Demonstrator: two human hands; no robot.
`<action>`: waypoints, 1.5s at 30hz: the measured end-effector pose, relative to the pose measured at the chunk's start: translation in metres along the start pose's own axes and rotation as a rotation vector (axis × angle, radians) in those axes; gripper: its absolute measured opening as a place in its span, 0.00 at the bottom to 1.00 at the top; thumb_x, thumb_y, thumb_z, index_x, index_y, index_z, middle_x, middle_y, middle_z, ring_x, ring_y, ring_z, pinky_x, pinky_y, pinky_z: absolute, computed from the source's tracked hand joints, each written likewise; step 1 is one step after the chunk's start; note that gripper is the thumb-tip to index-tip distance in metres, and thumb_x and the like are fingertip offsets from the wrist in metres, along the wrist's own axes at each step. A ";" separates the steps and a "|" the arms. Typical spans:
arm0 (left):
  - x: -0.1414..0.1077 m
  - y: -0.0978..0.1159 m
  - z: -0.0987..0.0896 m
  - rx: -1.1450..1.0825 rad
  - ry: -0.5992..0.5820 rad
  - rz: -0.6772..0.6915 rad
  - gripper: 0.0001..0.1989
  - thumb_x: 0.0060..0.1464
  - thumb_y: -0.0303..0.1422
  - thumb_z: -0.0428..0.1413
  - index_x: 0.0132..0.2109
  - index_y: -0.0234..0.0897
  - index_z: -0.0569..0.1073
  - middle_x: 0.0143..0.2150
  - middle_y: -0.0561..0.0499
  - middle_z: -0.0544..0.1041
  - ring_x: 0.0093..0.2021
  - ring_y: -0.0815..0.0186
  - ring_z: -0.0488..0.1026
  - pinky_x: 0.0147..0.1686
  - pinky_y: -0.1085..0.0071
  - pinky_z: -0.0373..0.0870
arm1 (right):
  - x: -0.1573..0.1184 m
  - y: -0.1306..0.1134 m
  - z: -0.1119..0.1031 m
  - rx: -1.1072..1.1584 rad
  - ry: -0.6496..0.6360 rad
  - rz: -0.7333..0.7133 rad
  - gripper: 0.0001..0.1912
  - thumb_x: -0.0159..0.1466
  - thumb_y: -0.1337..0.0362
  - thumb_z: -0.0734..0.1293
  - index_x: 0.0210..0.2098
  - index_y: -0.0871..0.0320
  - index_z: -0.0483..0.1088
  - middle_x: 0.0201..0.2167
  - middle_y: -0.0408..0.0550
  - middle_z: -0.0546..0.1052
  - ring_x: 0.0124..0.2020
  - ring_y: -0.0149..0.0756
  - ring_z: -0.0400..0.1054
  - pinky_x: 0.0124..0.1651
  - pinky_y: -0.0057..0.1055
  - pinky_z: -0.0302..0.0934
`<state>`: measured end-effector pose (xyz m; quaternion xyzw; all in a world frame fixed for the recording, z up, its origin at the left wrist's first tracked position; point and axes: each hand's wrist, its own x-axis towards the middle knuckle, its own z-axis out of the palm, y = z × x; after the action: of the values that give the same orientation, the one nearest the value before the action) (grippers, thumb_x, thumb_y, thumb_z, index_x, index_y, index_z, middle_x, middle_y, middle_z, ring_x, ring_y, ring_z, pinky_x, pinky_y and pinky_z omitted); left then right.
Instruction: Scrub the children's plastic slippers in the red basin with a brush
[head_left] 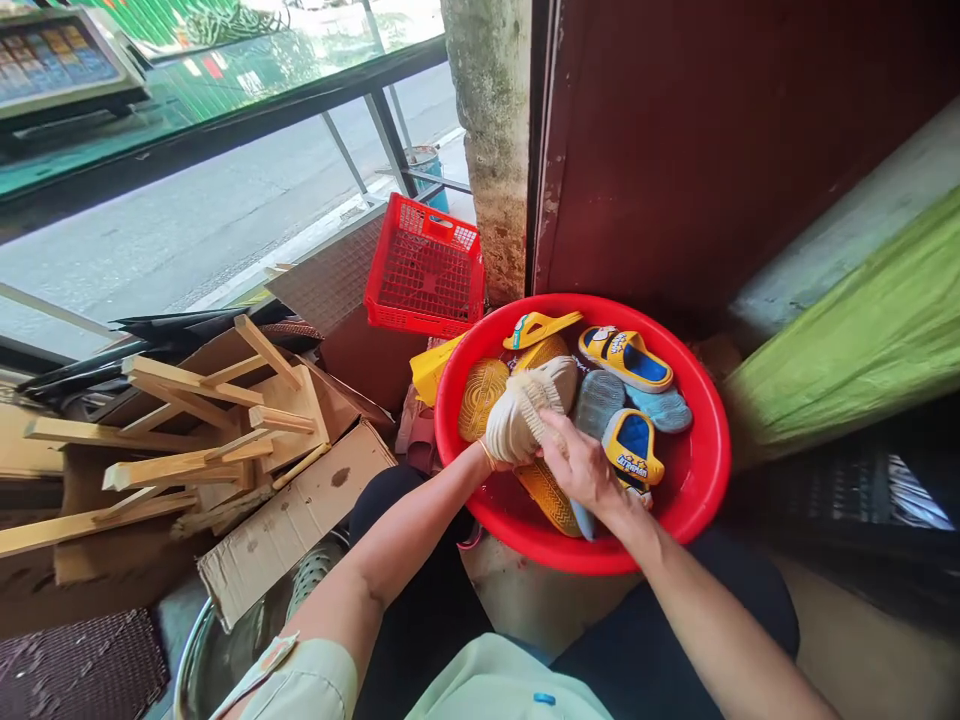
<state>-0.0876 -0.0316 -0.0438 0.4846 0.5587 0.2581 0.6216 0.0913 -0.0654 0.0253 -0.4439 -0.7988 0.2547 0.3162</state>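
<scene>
Behind the landmark, a round red basin (701,500), rises a broad dark-red panel (675,150). The basin sits before the person's knees, holding a jumble of footwear. Left of it lie overturned pale wooden stools (300,410) among flattened cardboard (307,520). Beyond its upper left edge, a red plastic crate (427,275) leans, tilted; a yellow item (431,372) pokes out just beside its left rim.

Over the basin's left half, the left hand (521,415) wears a cream knitted glove (517,420); the knit hides its fingers, so how far open they are, and whether they hold anything, cannot be told. The right hand (581,465), bare, has its fingers bent against the glove; whether they pinch the knit is unclear.

Inside the basin's right half are a yellow sandal with a blue insole (626,358), a smaller-looking yellow slipper (634,445) below it, and a grey sole (600,403) nearer the glove.
</scene>
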 end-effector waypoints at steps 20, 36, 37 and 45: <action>-0.011 0.027 0.001 -1.001 -0.092 -0.372 0.18 0.65 0.40 0.47 0.33 0.32 0.73 0.19 0.53 0.64 0.16 0.74 0.58 0.13 0.82 0.50 | 0.025 0.090 0.017 -0.083 0.087 0.513 0.28 0.72 0.57 0.55 0.67 0.63 0.62 0.57 0.65 0.78 0.55 0.52 0.76 0.57 0.48 0.69; -0.024 0.038 -0.036 -0.463 0.749 0.387 0.37 0.45 0.47 0.72 0.60 0.41 0.73 0.67 0.46 0.71 0.66 0.55 0.69 0.63 0.65 0.66 | 0.028 0.078 0.019 -0.029 0.120 0.516 0.26 0.71 0.55 0.56 0.63 0.60 0.65 0.53 0.63 0.80 0.52 0.51 0.77 0.54 0.47 0.72; -0.017 0.037 -0.040 -0.477 0.748 0.367 0.36 0.44 0.44 0.73 0.59 0.40 0.74 0.66 0.45 0.72 0.66 0.54 0.70 0.63 0.65 0.66 | 0.026 0.069 0.022 -0.038 0.101 0.493 0.25 0.71 0.55 0.56 0.62 0.60 0.65 0.51 0.62 0.81 0.49 0.51 0.78 0.52 0.46 0.73; 0.020 0.014 -0.068 -0.885 0.660 0.168 0.21 0.45 0.46 0.71 0.40 0.36 0.77 0.39 0.48 0.81 0.42 0.61 0.79 0.47 0.65 0.76 | 0.004 -0.008 0.043 -0.101 -0.142 -0.029 0.27 0.71 0.64 0.57 0.68 0.58 0.63 0.62 0.55 0.77 0.57 0.42 0.76 0.57 0.34 0.70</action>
<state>-0.1438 0.0126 -0.0343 0.1137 0.5215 0.6548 0.5351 0.0536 -0.0710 0.0029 -0.4288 -0.8373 0.2402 0.2396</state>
